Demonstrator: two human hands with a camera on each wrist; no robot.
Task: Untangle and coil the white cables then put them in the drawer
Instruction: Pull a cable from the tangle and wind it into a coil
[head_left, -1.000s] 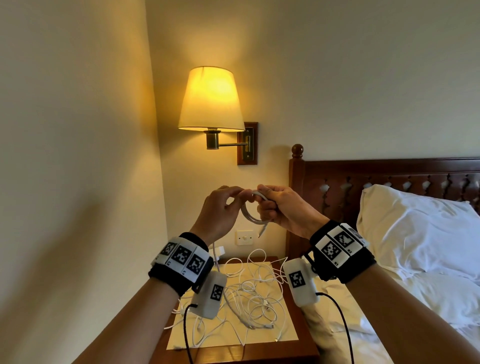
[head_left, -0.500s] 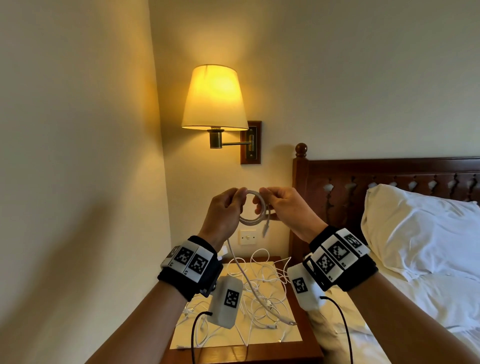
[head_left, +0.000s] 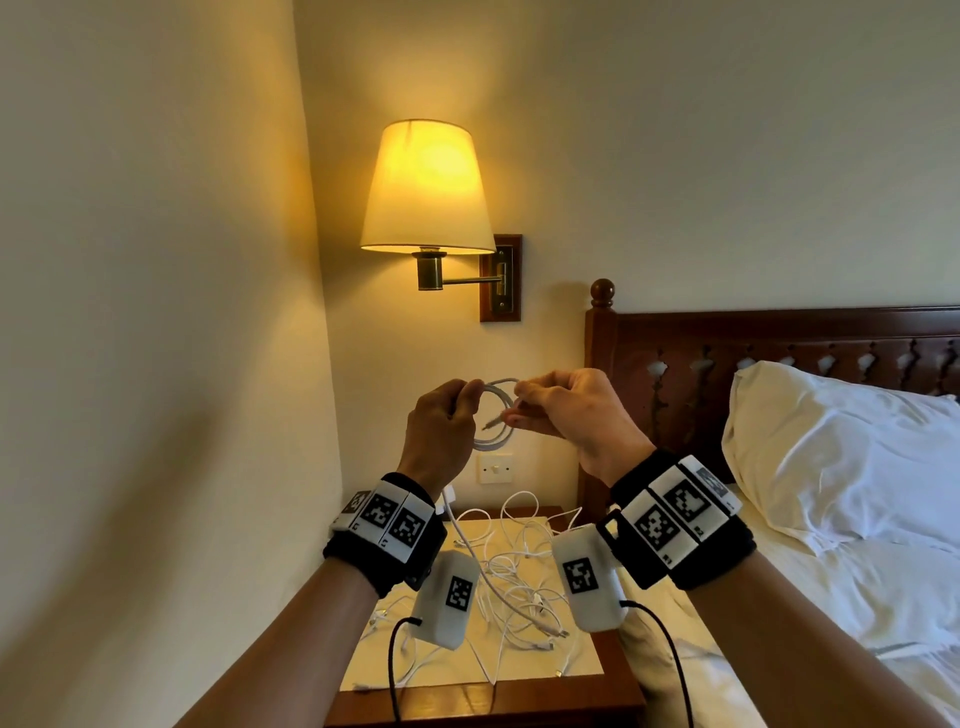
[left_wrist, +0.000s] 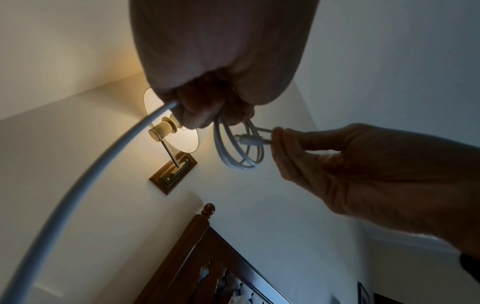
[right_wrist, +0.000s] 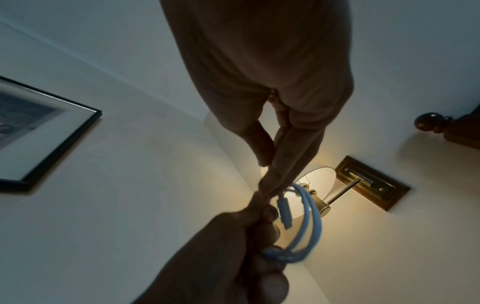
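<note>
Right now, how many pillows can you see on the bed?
1. A single white pillow leans against the dark wooden headboard, right of the hands. More may lie beyond the right edge of the head view, out of sight.

Both forearms are raised side by side, wrists banded; the left hand (head_left: 439, 431) is curled into a fisted grip, the right hand (head_left: 566, 415) pinches with thumb and forefinger, fingertips nearly meeting
</note>
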